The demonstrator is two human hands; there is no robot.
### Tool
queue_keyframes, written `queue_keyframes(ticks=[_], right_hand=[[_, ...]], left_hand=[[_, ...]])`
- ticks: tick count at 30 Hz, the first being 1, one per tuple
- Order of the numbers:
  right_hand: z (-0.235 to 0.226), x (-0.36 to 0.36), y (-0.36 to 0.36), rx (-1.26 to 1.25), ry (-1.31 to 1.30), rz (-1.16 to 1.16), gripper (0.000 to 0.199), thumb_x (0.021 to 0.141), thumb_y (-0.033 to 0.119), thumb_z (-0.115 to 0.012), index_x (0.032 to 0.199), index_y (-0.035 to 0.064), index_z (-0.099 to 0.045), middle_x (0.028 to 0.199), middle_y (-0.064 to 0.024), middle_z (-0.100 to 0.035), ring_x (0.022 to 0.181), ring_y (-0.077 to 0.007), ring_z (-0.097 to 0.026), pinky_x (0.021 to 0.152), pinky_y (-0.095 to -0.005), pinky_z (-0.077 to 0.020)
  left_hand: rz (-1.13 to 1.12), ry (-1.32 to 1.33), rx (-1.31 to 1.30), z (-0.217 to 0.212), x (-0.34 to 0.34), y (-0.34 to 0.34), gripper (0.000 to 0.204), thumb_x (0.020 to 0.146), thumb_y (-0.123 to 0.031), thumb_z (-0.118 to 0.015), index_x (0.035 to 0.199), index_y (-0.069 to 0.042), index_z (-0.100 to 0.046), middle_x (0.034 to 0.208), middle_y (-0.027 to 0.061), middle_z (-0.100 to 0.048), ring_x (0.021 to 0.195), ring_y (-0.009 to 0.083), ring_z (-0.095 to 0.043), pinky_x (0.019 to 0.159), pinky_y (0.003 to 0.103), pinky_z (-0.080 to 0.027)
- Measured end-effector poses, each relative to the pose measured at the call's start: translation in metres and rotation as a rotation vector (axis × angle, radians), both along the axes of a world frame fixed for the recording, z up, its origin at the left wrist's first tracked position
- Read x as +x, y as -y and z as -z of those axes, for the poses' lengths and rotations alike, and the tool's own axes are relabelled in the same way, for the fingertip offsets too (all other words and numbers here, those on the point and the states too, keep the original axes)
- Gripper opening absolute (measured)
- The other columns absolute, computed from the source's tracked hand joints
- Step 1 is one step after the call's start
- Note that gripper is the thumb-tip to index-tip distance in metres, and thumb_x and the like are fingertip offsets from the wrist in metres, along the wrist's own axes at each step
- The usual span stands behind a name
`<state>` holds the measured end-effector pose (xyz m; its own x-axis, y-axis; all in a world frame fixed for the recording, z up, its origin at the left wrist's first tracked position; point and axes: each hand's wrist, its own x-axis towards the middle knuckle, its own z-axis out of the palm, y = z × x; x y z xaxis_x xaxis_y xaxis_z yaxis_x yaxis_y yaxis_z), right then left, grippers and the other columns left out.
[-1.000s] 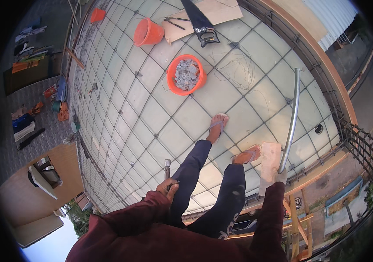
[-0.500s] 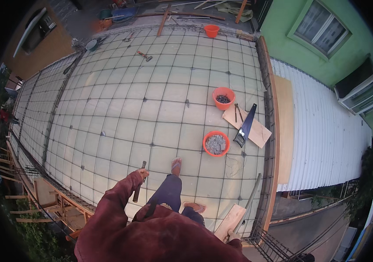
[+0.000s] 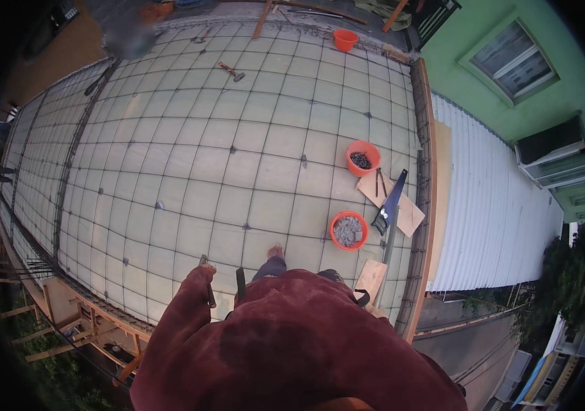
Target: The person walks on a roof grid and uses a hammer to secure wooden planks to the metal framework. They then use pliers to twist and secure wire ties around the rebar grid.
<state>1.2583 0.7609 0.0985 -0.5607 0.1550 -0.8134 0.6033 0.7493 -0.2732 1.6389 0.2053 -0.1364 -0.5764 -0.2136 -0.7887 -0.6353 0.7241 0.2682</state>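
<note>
View's swung round since a second ago; orange bucket [image 3: 349, 230] now sits right of the feet. Left hand [image 3: 203, 275] stays clamped on a dark tool [image 3: 207, 288]; right hand's hidden, can't tell.

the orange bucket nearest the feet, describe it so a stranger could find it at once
Start at the wooden edge board along the right side of the rebar-gridded deck. Just inside it, a handsaw lies across a flat plywood piece. The bucket sits left of the saw's handle: round, orange, holding grey bits, while the orange bucket beyond it holds dark ones.
</note>
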Motion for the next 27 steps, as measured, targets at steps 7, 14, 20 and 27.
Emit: queue_keyframes(ticks=[7, 14, 20, 27], right_hand=[[0.008, -0.079, 0.101, -0.275, -0.008, 0.097, 0.026, 0.095, 0.026, -0.066, 0.083, 0.0073, -0.053, 0.053, -0.0042, -0.050, 0.038, -0.0184, -0.049, 0.035, -0.0350, -0.0391], [0.034, -0.172, 0.173, -0.166, -0.126, -0.105, 0.028, 0.090, 0.028, -0.072, 0.081, 0.0069, -0.057, 0.057, -0.0046, -0.056, 0.042, -0.0175, -0.052, 0.040, -0.0346, -0.0402], [0.026, -0.311, 0.249, -0.003, 0.002, -0.150, 0.033, 0.089, 0.034, -0.076, 0.088, 0.0031, -0.064, 0.061, -0.0069, -0.061, 0.048, -0.0201, -0.058, 0.046, -0.0354, -0.0456], [0.084, -0.530, 0.348, -0.197, 0.138, -0.186, 0.038, 0.086, 0.036, -0.078, 0.085, 0.0004, -0.066, 0.062, -0.0073, -0.061, 0.049, -0.0207, -0.057, 0.048, -0.0370, -0.0442]], left_hand=[[-0.924, -0.285, 0.361, -0.032, -0.097, 0.020, 0.021, 0.094, -0.035, -0.070, 0.093, -0.014, -0.068, 0.072, -0.0026, -0.059, 0.067, 0.0102, -0.054, 0.062, 0.033, -0.046], [-0.900, -0.079, 0.261, -0.039, -0.142, 0.034, 0.028, 0.092, -0.041, -0.071, 0.096, -0.014, -0.071, 0.081, 0.0008, -0.067, 0.075, 0.0124, -0.060, 0.072, 0.033, -0.049], [-1.094, -0.031, 0.337, -0.064, -0.204, 0.062, 0.025, 0.092, -0.039, -0.070, 0.096, -0.014, -0.070, 0.075, 0.0000, -0.064, 0.069, 0.0118, -0.058, 0.065, 0.033, -0.047], [-1.217, -0.227, 0.312, -0.113, -0.357, 0.167, 0.022, 0.093, -0.036, -0.069, 0.096, -0.014, -0.069, 0.069, -0.0009, -0.060, 0.062, 0.0112, -0.055, 0.058, 0.032, -0.045]])
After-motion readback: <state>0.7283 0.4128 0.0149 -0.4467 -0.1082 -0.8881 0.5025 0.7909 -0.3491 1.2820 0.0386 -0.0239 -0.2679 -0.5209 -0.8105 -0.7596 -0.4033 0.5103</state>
